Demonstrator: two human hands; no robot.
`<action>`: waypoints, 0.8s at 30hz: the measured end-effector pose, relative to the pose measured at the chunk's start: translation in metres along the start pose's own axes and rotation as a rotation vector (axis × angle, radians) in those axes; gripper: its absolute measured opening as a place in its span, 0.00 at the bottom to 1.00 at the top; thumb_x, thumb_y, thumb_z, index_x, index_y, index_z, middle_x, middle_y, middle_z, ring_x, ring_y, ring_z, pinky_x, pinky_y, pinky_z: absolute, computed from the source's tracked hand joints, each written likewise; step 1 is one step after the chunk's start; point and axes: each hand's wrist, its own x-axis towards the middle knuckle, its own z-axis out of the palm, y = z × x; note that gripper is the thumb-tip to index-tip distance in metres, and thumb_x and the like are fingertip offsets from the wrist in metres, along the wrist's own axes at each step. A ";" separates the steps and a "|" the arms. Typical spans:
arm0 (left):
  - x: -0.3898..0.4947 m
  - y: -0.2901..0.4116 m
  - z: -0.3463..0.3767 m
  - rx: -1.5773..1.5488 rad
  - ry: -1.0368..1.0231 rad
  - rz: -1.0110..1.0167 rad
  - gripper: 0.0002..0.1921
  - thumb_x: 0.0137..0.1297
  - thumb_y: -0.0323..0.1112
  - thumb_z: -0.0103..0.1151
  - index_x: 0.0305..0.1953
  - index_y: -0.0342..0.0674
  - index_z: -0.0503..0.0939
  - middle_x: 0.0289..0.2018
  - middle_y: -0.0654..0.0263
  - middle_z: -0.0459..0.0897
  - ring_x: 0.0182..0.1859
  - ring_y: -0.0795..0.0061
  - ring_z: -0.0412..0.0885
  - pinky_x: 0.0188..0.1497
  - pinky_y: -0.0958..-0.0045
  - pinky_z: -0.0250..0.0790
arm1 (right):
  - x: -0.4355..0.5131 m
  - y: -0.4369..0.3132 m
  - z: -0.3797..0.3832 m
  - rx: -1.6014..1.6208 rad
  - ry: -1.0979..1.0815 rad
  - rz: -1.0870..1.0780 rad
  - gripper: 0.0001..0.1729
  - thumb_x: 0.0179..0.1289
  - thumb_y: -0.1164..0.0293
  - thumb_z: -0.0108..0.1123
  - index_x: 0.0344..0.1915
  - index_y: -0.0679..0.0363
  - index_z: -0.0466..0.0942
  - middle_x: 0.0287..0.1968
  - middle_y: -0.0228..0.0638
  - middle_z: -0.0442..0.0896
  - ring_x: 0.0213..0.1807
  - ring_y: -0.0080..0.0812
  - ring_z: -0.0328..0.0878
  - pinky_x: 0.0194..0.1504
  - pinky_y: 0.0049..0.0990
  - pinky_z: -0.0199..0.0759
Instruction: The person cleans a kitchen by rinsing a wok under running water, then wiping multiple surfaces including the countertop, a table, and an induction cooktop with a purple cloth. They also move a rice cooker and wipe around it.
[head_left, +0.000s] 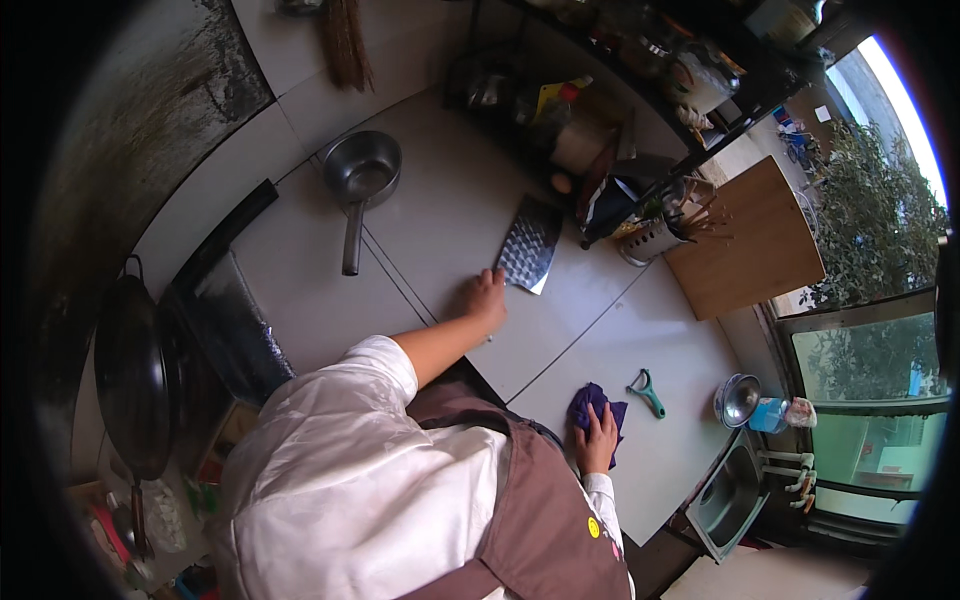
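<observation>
My left hand is closed around the handle of a cleaver, whose broad, dimple-patterned blade lies over the pale tiled counter. A small shiny end shows below the fist; the fingers hide most of the handle. Nearer my body on the right, my right hand presses on a bunched purple cloth, its fingers slightly spread over the fabric. Just right of the cloth, apart from it, lies a green-handled peeler. A metal saucepan stands farther back on the left, its handle pointing towards me.
A utensil holder with chopsticks and a wooden board stand at the back right. A dark shelf carries jars. Bowls sit near the sink. A wok hangs left; a brown egg lies below the shelf.
</observation>
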 end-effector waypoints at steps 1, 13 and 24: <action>-0.005 0.007 -0.009 -0.011 -0.084 -0.004 0.35 0.50 0.29 0.60 0.63 0.39 0.61 0.50 0.54 0.68 0.52 0.54 0.69 0.56 0.60 0.65 | -0.003 -0.001 0.002 0.001 0.018 0.013 0.33 0.52 0.67 0.64 0.61 0.47 0.70 0.69 0.43 0.60 0.68 0.49 0.57 0.67 0.44 0.49; -0.067 0.064 -0.005 -0.168 -0.453 0.101 0.45 0.49 0.32 0.59 0.69 0.39 0.49 0.50 0.47 0.64 0.52 0.49 0.70 0.55 0.58 0.68 | -0.012 -0.011 0.010 0.106 0.127 0.138 0.25 0.55 0.70 0.62 0.56 0.53 0.74 0.66 0.44 0.65 0.65 0.49 0.60 0.65 0.42 0.52; -0.088 0.127 0.031 -0.522 -0.460 0.680 0.43 0.49 0.49 0.68 0.63 0.35 0.60 0.56 0.48 0.64 0.59 0.49 0.65 0.61 0.59 0.61 | 0.004 -0.043 -0.073 1.157 0.410 0.481 0.22 0.74 0.62 0.42 0.57 0.66 0.68 0.52 0.41 0.76 0.50 0.32 0.76 0.53 0.31 0.70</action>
